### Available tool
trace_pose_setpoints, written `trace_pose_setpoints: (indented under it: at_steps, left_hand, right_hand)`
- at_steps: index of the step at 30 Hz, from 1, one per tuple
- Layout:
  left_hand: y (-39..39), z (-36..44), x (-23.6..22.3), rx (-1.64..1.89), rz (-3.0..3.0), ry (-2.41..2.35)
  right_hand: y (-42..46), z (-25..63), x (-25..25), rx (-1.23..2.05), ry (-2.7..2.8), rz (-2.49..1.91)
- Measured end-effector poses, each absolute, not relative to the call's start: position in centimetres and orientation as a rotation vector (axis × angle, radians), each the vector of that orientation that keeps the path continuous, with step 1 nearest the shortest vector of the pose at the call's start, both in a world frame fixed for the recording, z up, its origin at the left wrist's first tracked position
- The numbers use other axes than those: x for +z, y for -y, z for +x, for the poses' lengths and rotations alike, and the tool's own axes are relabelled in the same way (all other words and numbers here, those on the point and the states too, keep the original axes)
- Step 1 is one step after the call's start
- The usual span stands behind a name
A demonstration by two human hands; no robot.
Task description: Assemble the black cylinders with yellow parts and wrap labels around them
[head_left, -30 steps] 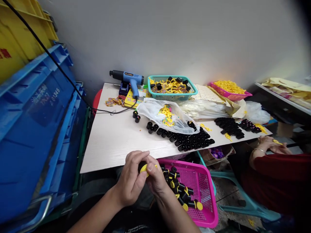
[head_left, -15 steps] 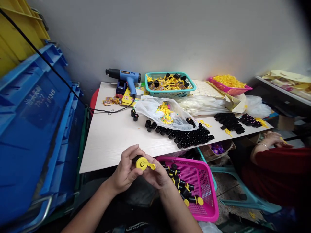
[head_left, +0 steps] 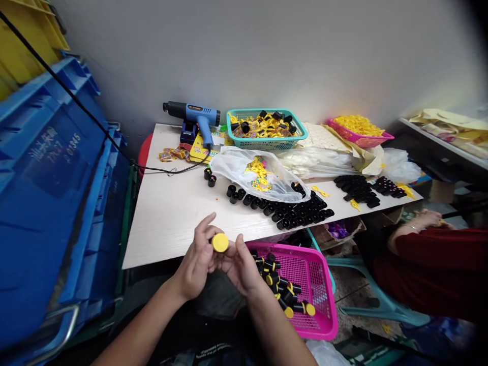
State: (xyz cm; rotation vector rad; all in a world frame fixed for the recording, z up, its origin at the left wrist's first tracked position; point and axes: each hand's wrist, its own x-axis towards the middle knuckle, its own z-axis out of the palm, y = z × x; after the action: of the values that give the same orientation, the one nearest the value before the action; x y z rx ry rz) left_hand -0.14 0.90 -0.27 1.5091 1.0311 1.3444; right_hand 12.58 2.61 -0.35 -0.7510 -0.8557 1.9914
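Note:
Over my lap, just off the table's front edge, I hold a small black tube with a round yellow cap (head_left: 220, 243), its smooth cap face toward me. My left hand (head_left: 196, 264) is closed round the tube from the left, index finger raised. From the right, my right hand (head_left: 242, 267) curls its fingers against the underside, thumb lifted clear. Most of the black body is hidden behind the cap and fingers. Beside my right forearm is a pink basket (head_left: 318, 290) with several black tubes with yellow caps (head_left: 292, 297) lying in it.
On the table (head_left: 160, 223) several black tubes (head_left: 301, 211) stand in rows beside an open plastic bag (head_left: 232, 165) of yellow pieces. A heat gun (head_left: 200, 114) and teal basket (head_left: 267, 144) are behind. Blue crates (head_left: 46, 178) rise at left; a person in a red sleeve (head_left: 430, 264) sits right.
The tube has been turned and raised slightly: the yellow ring-ended piece that stuck out rightward no longer shows, and a plain yellow face does. My right thumb has lifted away.

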Motion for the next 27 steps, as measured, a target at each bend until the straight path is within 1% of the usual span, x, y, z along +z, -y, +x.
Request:
trace_pose_setpoints:
  at_steps: [2, 4, 7, 11, 13, 16, 18, 20, 22, 23, 25, 27]
  left_hand:
    - [-1.0, -0.1, 0.4, 1.274, 1.262, -0.99]
    - [-1.2, -0.2, 1.0, 1.224, 1.159, -0.969]
    - [-1.4, -0.3, 0.7, 1.184, 1.212, -1.013]
    - [-1.2, 0.6, -0.9, 1.209, 1.573, -1.111]
    - [-1.2, 1.4, -1.3, 1.208, 1.767, -1.047]
    - [-2.7, 1.9, -1.0, 1.185, 1.877, -0.951]
    - [-5.3, 1.2, -0.7, 1.156, 1.834, -1.173]
    - [-8.9, -0.4, -0.8, 1.056, 1.746, -1.58]
    - [-12.8, -2.2, -1.2, 1.016, 1.696, -1.749]
    - [-14.5, -2.9, -1.5, 1.006, 1.669, -1.828]
    - [-17.3, -3.8, -2.1, 0.98, 1.612, -1.977]
    - [-19.1, -3.8, -2.4, 0.937, 1.551, -2.112]
  right_hand:
    - [-3.2, 13.0, 0.0, 2.168, 0.82, -0.728]
    - [-3.7, 13.4, 0.1, 2.282, 0.79, -0.72]
    - [-3.9, 13.1, -0.2, 2.278, 0.76, -0.722]
    - [-2.9, 12.0, -1.2, 2.062, 0.644, -0.719]
    - [-2.4, 12.7, -1.4, 1.933, 0.633, -0.756]
    - [-1.9, 17.0, -1.1, 1.695, 0.88, -0.957]
    - [-1.8, 21.8, -0.8, 1.424, 1.248, -1.278]
    - [-1.7, 27.0, -0.5, 1.117, 1.5, -1.761]
    - [-2.1, 30.9, -0.1, 1.029, 1.735, -2.17]
    - [-2.6, 32.1, 0.3, 1.007, 1.83, -2.249]
    - [-4.6, 32.6, 1.5, 0.979, 1.954, -2.124]
    - [-8.1, 31.0, 3.3, 0.873, 1.974, -1.796]
